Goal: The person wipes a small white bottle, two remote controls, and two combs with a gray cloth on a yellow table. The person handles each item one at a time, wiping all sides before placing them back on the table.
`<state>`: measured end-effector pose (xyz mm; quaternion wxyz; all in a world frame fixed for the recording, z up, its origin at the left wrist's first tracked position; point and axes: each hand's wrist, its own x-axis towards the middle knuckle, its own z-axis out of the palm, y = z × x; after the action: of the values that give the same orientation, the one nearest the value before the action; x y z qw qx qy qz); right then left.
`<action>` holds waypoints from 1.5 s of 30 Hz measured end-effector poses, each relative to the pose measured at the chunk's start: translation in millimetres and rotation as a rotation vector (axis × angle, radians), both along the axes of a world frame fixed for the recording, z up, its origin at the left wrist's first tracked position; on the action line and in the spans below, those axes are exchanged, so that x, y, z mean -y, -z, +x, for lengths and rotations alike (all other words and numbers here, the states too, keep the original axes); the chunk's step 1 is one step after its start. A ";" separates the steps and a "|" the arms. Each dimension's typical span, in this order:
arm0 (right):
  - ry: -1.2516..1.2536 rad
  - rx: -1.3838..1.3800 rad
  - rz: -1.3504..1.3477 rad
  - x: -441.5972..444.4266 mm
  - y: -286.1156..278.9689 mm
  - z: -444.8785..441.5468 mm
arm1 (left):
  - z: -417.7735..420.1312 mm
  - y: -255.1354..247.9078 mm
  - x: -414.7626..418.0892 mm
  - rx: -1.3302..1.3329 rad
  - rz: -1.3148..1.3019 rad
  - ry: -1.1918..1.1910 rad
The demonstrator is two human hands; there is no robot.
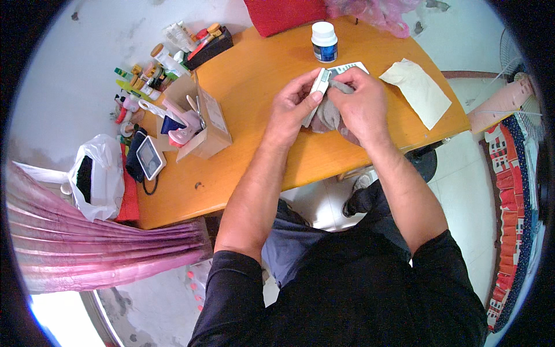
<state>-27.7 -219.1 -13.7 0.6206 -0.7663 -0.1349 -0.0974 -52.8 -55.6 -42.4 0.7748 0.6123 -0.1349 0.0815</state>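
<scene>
My left hand (299,102) grips a small white device with a little display (324,77), tilted upright over the table. Close on its right, my right hand (362,99) pinches a grey cloth (331,113), which hangs down between both hands. Beyond my fingers lies a flat white item with a row of dark marks (353,66), partly hidden by my right hand. A white-capped bottle with a blue label (325,45) stands just behind it. To the right a creased paper towel (418,93) lies flat on the wooden table (251,86).
An open cardboard box (214,126) with mixed items stands at the left, beside a blood pressure monitor (151,158) and a white plastic bag (102,178). Several bottles and a black tray (212,48) line the wall side. A red object (286,15) is at the back edge.
</scene>
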 end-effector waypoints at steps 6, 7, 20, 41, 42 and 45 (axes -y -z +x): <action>-0.064 -0.079 -0.005 4.3 -2.1 9.2 | -0.5 -2.5 -0.6 0.008 -0.026 0.023; -0.040 -0.063 0.075 1.9 -0.5 9.7 | -0.8 -3.1 -0.9 0.003 -0.040 0.017; -0.143 -0.170 0.015 12.2 -11.1 -2.9 | 3.7 4.5 -12.3 -0.166 -0.288 -0.040; 0.002 0.073 0.042 -13.0 8.7 2.3 | -1.5 -0.7 -2.7 -0.081 -0.177 0.006; 0.006 0.083 -0.004 -14.1 10.2 1.4 | -1.6 -0.7 -3.5 -0.077 -0.163 -0.002; -0.011 0.066 -0.084 -14.7 9.3 -1.1 | -2.5 -2.1 -4.8 -0.068 -0.124 -0.019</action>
<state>-28.8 -204.5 -23.0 0.5838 -0.7871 -0.1636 -0.1134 -55.3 -50.8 -40.3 0.8145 0.5668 -0.0972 0.0763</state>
